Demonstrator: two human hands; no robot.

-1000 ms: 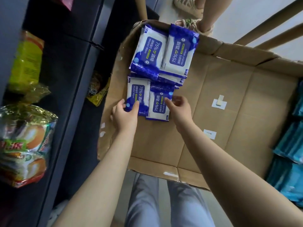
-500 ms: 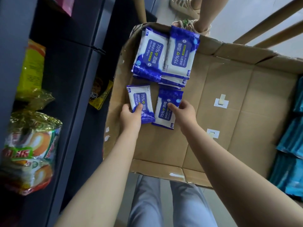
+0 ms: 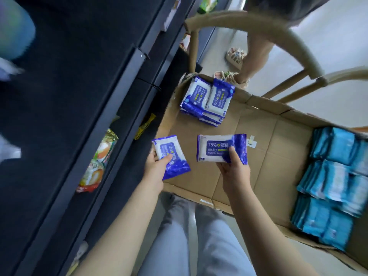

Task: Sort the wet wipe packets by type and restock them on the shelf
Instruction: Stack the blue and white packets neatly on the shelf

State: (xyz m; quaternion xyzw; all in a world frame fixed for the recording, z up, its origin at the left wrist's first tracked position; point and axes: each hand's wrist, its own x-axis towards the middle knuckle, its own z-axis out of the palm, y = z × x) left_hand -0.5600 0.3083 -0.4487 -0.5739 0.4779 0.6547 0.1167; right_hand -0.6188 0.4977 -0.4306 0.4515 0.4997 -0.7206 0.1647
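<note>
The left hand [image 3: 157, 170] gripped a blue-and-white wipe packet [image 3: 171, 156] over the near left edge of the cardboard box [image 3: 258, 136]. The right hand [image 3: 235, 170] gripped a second packet [image 3: 221, 148] above the box floor. Teal packets [image 3: 334, 176] filled the box's right side. Farther off, stacked packets [image 3: 207, 100] lay in the far left corner, beside the dark shelf [image 3: 119, 96].

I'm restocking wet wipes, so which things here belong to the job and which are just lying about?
Job: left hand holding tilted packet, right hand holding level packet, blue-white stack, light-blue packets, cardboard box, shelf.
Lying about: snack bags, chair, sandalled feet.
</note>
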